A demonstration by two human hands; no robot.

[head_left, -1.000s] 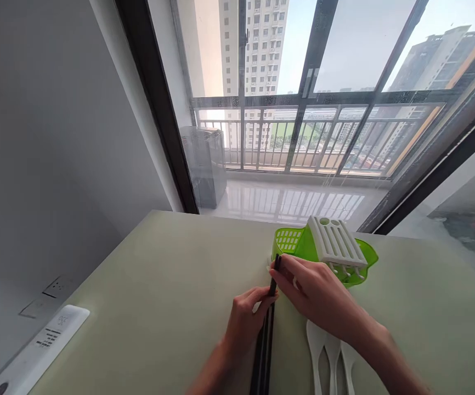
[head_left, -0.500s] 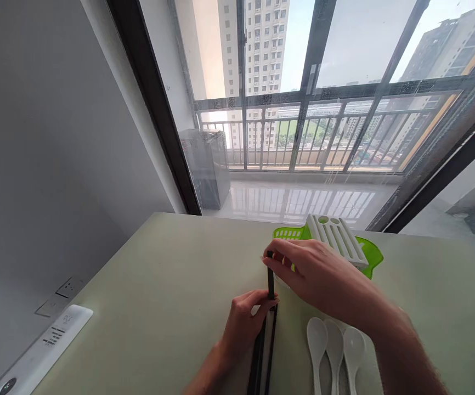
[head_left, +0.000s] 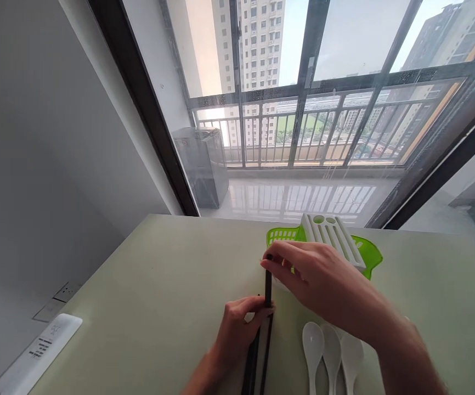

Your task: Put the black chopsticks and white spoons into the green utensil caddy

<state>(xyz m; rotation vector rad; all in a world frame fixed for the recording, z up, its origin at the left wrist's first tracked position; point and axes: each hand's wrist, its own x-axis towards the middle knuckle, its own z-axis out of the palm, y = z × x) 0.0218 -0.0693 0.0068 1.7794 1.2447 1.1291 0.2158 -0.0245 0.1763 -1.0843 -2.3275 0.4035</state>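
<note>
My right hand (head_left: 317,271) pinches the upper end of the black chopsticks (head_left: 267,288) between thumb and fingers. Lower down, my left hand (head_left: 237,329) is closed on the same chopsticks, its thumb and index finger pressed around them. How many chopsticks are held I cannot tell. More black chopsticks (head_left: 250,367) lie lengthwise on the table under and beside my left hand. Three white spoons (head_left: 313,340) lie side by side below my right wrist. Behind my right hand, partly hidden by it, is a green basket (head_left: 368,253) with a white slotted rack (head_left: 332,233) on it.
The pale green table (head_left: 159,274) ends at a large glass door with a dark frame (head_left: 151,120). A white power strip (head_left: 35,351) lies along the table's left edge, near a wall socket (head_left: 65,292). Beyond the glass, a grey appliance (head_left: 204,167) stands on the balcony.
My right hand has shifted slightly left, and the held chopsticks have gone from tilted to nearly upright. The spoons' bowls have come out from under my right arm. The view has moved slightly.
</note>
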